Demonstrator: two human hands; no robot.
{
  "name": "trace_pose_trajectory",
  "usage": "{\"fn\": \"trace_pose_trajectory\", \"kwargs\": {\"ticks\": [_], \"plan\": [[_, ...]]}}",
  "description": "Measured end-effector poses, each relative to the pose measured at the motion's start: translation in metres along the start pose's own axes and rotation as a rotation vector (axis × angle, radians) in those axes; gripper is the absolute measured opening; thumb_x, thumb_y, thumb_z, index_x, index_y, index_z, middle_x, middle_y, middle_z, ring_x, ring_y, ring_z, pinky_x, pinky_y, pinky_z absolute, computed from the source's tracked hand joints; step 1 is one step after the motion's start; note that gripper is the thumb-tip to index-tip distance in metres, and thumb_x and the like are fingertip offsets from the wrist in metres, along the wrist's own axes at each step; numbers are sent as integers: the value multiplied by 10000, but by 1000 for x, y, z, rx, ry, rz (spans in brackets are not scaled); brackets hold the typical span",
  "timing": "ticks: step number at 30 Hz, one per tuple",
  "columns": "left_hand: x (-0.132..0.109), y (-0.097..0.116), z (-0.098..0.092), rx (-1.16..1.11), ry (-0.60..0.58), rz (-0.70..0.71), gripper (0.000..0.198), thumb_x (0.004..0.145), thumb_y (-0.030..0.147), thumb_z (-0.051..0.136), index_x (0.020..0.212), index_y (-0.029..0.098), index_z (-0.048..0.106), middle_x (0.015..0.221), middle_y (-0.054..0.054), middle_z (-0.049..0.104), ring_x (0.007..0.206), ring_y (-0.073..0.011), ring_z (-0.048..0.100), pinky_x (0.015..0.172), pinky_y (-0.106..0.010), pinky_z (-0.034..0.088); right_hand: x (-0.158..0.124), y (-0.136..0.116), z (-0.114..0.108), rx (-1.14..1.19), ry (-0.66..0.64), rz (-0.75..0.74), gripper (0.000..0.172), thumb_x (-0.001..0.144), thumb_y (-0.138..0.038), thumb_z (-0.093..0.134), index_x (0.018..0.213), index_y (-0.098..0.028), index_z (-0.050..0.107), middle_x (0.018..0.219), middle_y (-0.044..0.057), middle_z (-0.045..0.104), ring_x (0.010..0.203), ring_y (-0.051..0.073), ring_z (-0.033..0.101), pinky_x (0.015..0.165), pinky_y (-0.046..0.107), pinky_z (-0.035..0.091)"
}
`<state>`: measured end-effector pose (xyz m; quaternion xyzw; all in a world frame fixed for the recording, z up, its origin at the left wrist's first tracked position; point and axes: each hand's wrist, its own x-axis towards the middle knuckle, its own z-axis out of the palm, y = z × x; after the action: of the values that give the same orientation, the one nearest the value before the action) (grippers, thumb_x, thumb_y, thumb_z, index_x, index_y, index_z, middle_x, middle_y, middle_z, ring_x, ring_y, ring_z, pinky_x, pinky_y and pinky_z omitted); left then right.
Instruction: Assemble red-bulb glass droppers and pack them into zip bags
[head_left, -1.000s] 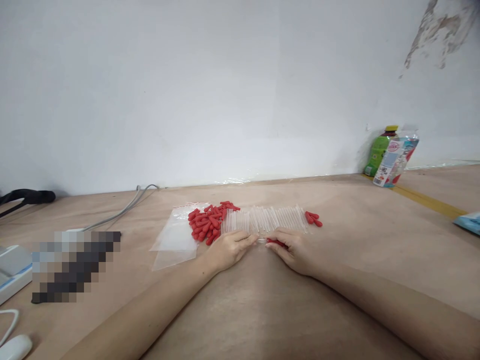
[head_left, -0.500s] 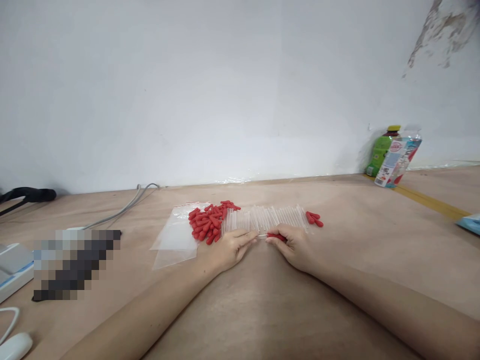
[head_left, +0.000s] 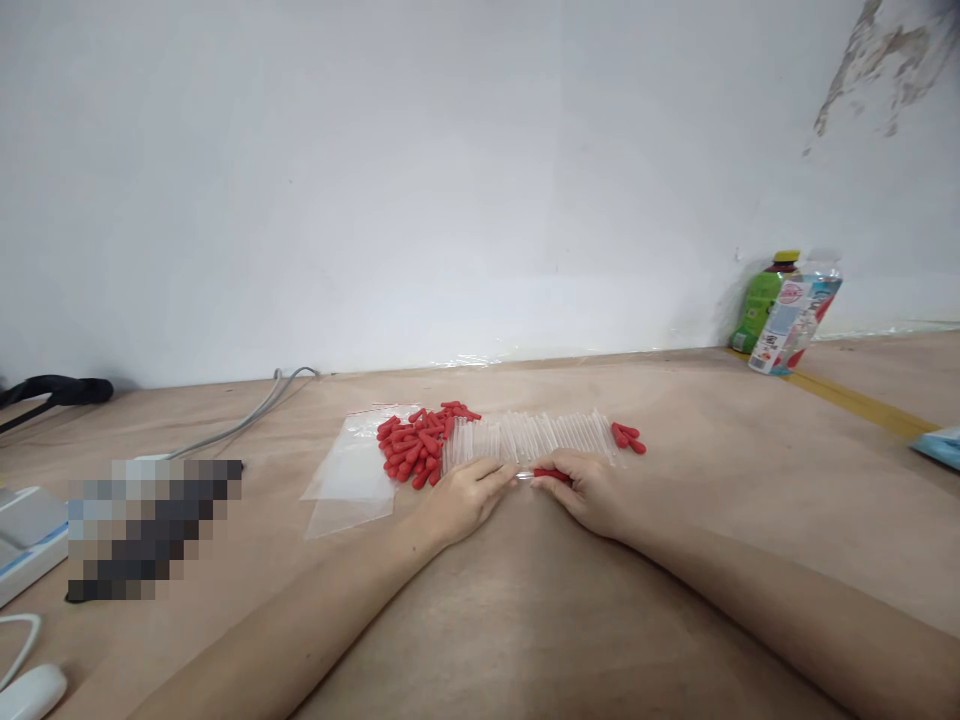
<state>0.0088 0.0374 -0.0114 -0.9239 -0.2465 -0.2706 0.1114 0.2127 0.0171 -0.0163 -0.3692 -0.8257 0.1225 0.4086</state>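
My left hand [head_left: 466, 497] is closed on a clear thin tube [head_left: 524, 476], whose short middle stretch shows between my hands. My right hand [head_left: 589, 490] pinches a red rubber bulb [head_left: 553, 474], which meets the tube's right end. How far the tube reaches into the bulb is hidden by my fingers. Just behind my hands lies a row of clear tubes [head_left: 559, 432]. A heap of red rubber bulbs [head_left: 411, 448] sits left of that row, and a few more red bulbs [head_left: 628, 438] lie at its right end.
Clear plastic bags [head_left: 349, 465] lie left of the heap. A grey cable [head_left: 247, 418], a blurred dark object [head_left: 161, 530], a power strip [head_left: 30, 540] and a white mouse [head_left: 34, 690] are on the left. Two bottles [head_left: 795, 315] stand by the wall at right.
Both hands stay nearly in place, the tube and bulb still between them. Slightly less of the red bulb's end stands out from the right fingers; otherwise little differs.
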Motion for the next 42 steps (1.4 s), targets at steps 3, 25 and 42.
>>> {"fn": "trace_pose_trajectory", "kwargs": {"ticks": [3, 25, 42], "plan": [[1, -3, 0, -18, 39, -43, 245, 883, 249, 405, 1052, 144, 549, 815, -63, 592, 735, -152, 567, 650, -254, 477, 0, 7, -4, 1, 4, 19, 162, 808, -270, 484, 889, -201, 606, 816, 24, 643, 744, 138, 582, 669, 258, 458], [-6, 0, -3, -211, -2, -170, 228, 878, 221, 408, 931, 147, 618, 739, -49, 622, 661, -129, 577, 612, -220, 465, -5, 5, -11, -58, -46, -80, 173, 828, -238, 429, 860, -192, 593, 758, 34, 604, 693, 131, 546, 622, 244, 428], [-1, 6, -9, -199, -22, -206, 240, 883, 250, 400, 941, 180, 622, 765, -40, 628, 681, -136, 581, 610, -219, 455, 3, 5, -12, 23, -83, -53, 162, 807, -247, 474, 867, -192, 615, 790, 39, 625, 719, 139, 560, 663, 261, 443]]}}
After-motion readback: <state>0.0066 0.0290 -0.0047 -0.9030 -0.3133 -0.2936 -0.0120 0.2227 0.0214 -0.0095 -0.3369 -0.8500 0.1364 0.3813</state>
